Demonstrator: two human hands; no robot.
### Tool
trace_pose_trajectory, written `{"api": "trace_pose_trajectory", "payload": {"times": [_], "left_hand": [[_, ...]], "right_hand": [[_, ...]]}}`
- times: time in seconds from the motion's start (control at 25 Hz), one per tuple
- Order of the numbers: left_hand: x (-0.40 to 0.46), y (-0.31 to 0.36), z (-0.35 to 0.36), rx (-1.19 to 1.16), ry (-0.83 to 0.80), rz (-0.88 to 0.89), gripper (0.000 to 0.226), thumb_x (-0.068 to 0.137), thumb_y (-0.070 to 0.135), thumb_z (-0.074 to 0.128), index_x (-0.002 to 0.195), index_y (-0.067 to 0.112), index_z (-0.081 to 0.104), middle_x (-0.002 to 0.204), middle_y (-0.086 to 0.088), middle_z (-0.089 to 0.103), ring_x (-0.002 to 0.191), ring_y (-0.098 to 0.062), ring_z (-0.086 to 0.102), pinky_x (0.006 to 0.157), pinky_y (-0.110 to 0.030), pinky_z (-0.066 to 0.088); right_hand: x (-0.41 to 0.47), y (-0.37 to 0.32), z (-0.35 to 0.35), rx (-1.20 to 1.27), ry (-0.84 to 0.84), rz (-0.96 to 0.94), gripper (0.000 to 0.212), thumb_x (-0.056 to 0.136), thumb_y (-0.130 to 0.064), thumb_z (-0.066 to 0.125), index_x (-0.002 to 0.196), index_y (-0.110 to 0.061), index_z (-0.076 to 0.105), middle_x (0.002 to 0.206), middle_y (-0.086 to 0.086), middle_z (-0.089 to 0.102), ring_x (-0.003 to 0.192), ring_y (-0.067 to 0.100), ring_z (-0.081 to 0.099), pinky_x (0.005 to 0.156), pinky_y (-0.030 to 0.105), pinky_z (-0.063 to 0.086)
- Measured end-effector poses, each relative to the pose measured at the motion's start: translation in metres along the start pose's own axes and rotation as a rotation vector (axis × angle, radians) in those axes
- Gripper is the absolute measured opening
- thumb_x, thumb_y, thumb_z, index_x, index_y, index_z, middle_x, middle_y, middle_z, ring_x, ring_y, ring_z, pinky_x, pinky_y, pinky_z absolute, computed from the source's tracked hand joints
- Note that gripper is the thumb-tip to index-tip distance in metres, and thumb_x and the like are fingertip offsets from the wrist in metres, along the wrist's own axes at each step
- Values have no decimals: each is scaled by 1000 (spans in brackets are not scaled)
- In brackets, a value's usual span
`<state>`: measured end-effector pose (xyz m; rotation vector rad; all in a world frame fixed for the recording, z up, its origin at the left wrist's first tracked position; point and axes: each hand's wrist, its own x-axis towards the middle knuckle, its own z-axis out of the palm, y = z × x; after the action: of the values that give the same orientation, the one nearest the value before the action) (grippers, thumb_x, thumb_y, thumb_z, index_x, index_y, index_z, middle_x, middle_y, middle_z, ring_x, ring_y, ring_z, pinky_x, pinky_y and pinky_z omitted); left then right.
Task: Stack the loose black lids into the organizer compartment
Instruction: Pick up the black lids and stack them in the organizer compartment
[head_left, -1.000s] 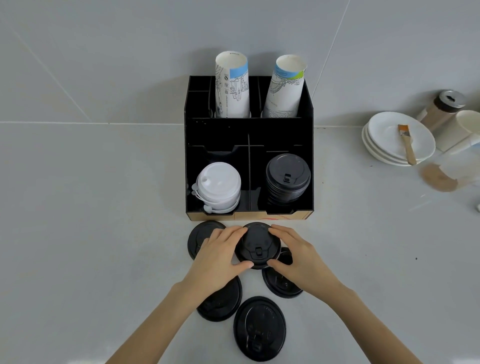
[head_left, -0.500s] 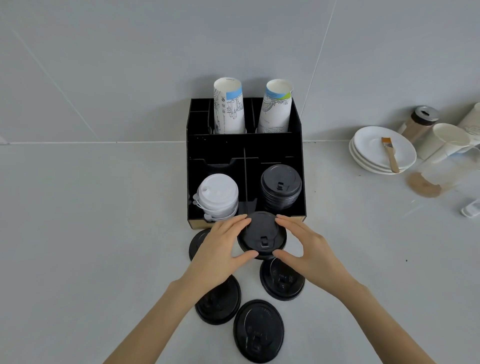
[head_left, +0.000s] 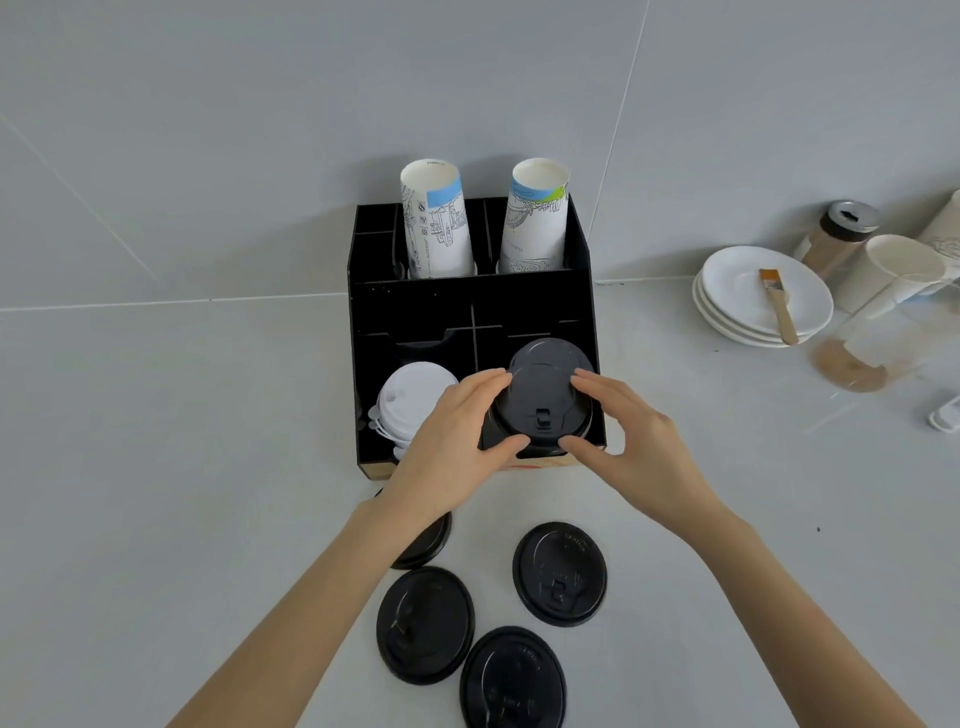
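A black lid (head_left: 540, 402) is held between my left hand (head_left: 452, 441) and my right hand (head_left: 631, 441), over the front right compartment of the black organizer (head_left: 410, 306). Behind it the top of a stack of black lids (head_left: 548, 351) shows in that compartment. Several loose black lids lie on the counter in front: one (head_left: 560, 573) to the right, one (head_left: 425, 625) to the left, one (head_left: 511, 678) nearest me, and one (head_left: 428, 543) partly hidden under my left forearm.
White lids (head_left: 413, 400) fill the front left compartment. Two paper cup stacks (head_left: 436, 218) stand in the back row. At the right are stacked white plates (head_left: 737, 291) with a brush (head_left: 776, 304), a shaker jar (head_left: 841, 234) and white cups (head_left: 893, 270).
Both hands lifted the black lid off the counter and carried it forward over the front right compartment. The view also shifted, so the loose lids now lie lower in the frame.
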<state>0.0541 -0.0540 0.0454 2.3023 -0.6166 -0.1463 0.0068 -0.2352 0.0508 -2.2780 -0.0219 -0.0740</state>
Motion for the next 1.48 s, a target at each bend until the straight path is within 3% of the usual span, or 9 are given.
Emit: {"api": "trace_pose_trajectory", "payload": {"times": [0.16, 0.32, 0.48, 0.72, 1.16, 1.24, 1.4, 1.48], "left_hand": [[27, -4, 5, 30, -25, 7, 58, 82, 27, 59, 133, 16, 32, 144, -1, 34, 131, -16, 29, 95, -9, 13], [46, -8, 9, 42, -42, -20, 56, 84, 26, 57, 133, 16, 32, 146, -2, 32, 133, -17, 28, 105, -23, 20], [56, -12, 13, 47, -57, -26, 55, 84, 24, 56, 133, 16, 32, 147, -1, 31, 134, -15, 28, 106, -24, 20], [57, -15, 23, 45, -98, -41, 53, 87, 21, 52, 134, 14, 28, 148, -3, 28, 135, -16, 25, 107, -24, 19], [50, -8, 28, 61, -81, -50, 59, 85, 19, 55, 135, 13, 24, 150, -6, 18, 136, -22, 20, 108, -30, 21], [45, -7, 28, 75, -76, -38, 60, 84, 21, 55, 136, 15, 24, 150, -6, 20, 136, -22, 19, 107, -28, 20], [26, -4, 26, 77, -44, 12, 60, 84, 22, 56, 135, 15, 25, 147, -5, 26, 134, -19, 22, 104, -23, 17], [14, -2, 26, 87, -43, 32, 59, 84, 22, 56, 135, 16, 26, 145, -5, 28, 133, -18, 22, 106, -24, 17]], "right_hand": [[20, 9, -2, 0, 12, 41, 54, 79, -18, 65, 128, -18, 43, 139, -4, 43, 121, 11, 42, 94, 4, 23], [35, 17, -1, -19, 28, 70, 54, 79, -19, 65, 128, -17, 42, 139, -3, 43, 118, 14, 44, 92, 10, 28], [43, 25, 4, -56, 45, 83, 55, 79, -19, 65, 128, -14, 42, 138, 2, 44, 121, 20, 42, 99, 22, 30], [42, 34, 14, -140, 55, 89, 55, 79, -16, 64, 129, -7, 41, 137, 7, 43, 125, 22, 35, 96, 10, 19], [33, 27, 16, -146, 81, 98, 55, 81, -18, 61, 130, -11, 38, 142, 7, 37, 130, 24, 34, 109, 41, 30], [28, 26, 14, -123, 105, 84, 55, 81, -18, 62, 130, -13, 38, 142, 5, 37, 129, 22, 36, 109, 37, 30], [10, 25, 8, -104, 121, 60, 54, 81, -18, 61, 130, -18, 38, 141, 0, 38, 126, 15, 38, 98, 11, 21], [-2, 25, 7, -98, 108, 47, 53, 82, -19, 61, 130, -20, 38, 140, -3, 39, 125, 12, 38, 94, 7, 18]]}}
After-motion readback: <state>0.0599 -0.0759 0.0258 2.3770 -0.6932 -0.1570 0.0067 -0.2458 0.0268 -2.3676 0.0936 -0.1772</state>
